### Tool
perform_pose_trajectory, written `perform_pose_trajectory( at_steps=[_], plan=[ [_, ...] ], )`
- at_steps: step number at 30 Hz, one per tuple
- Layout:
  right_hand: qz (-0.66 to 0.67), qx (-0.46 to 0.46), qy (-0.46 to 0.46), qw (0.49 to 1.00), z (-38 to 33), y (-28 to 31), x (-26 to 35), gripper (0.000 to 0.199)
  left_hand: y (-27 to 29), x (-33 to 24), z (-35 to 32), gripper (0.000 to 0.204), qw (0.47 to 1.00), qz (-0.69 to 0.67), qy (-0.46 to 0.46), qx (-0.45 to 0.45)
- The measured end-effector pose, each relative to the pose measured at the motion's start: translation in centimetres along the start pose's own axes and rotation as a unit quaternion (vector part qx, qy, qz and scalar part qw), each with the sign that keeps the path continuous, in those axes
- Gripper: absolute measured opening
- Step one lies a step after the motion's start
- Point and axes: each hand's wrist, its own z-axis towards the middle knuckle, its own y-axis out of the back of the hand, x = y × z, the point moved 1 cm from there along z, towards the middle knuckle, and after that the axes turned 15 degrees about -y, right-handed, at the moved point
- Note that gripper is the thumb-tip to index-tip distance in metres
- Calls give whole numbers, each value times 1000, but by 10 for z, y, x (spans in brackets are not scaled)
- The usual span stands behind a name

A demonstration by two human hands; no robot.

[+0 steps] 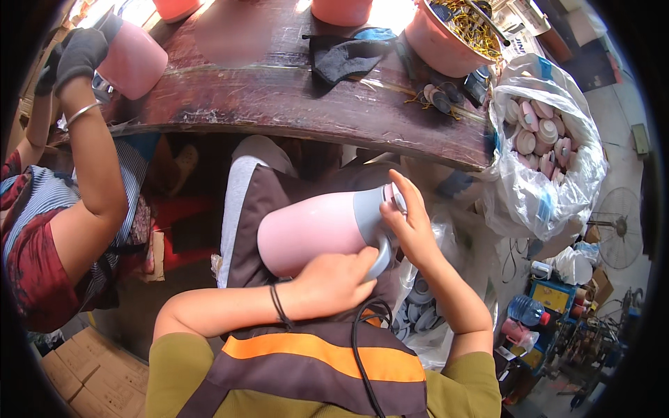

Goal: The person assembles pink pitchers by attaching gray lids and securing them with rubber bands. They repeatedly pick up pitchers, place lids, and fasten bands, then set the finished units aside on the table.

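Observation:
A pink vacuum jug (306, 233) with a grey collar lies on its side across my lap, its top toward the right. My left hand (331, 284) is closed around the jug's grey handle (380, 260). At the top end, my right hand (411, 223) grips the lid (398, 198), with the thumb on the near side and the fingers stretched over its end. The lid sits at the jug's mouth; whether it is fully seated I cannot tell.
A wooden table (279, 104) stands ahead, bearing a dark cloth (345, 59) and a pink tub (446, 42) of yellow-black pieces. A plastic bag (505, 188) of lids hangs at right. At left, a co-worker's gloved hand (80, 56) holds another pink jug (136, 59).

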Motion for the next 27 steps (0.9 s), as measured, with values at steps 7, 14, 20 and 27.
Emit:
perform_pose_trajectory(
  at_steps=[7, 14, 20, 27],
  plan=[
    [-245, 134, 114, 953, -47, 65, 51, 90, 119, 58, 12, 32, 988, -103, -88, -73],
    [-310, 127, 332, 882, -35, 52, 62, 85, 110, 56, 16, 31, 967, -232, -102, 24],
    [-102, 114, -186, 971, -24, 19, -7, 54, 25, 1, -3, 30, 992, 60, -63, -89],
    [-237, 149, 173, 944, -42, 63, 52, 74, 125, 58, 13, 32, 963, -267, -20, -15]
  ],
)
